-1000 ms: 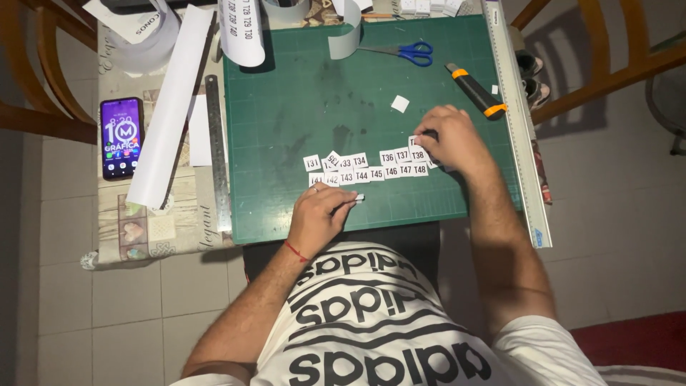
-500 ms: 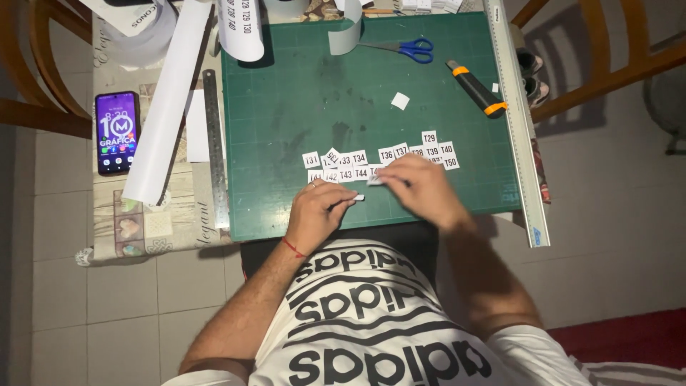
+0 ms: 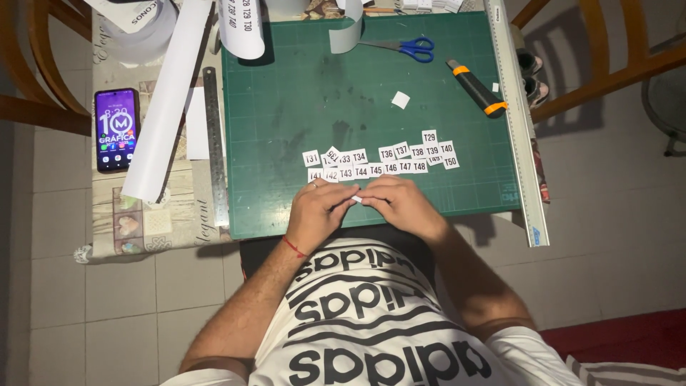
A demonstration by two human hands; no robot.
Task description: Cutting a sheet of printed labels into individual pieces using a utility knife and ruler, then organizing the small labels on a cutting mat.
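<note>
Since the earlier frame, the right hand [image 3: 406, 206] is being drawn back beside the left hand [image 3: 321, 213]; a small white paper slip [image 3: 356, 198] is being pinched between both hands' fingertips, just below the numbered tags [image 3: 379, 161] on the green cutting mat [image 3: 300, 93].

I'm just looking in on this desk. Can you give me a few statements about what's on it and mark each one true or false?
1. Both hands, the left hand and the right hand, pinch one small white paper piece. True.
2. The scissors have red handles. False: they are blue.
3. The phone lies on the green cutting mat. False: it lies to the left of the mat, on the tablecloth.
4. Small white labels lie in rows on the mat. True.
5. The utility knife lies right of the scissors. True.
</note>
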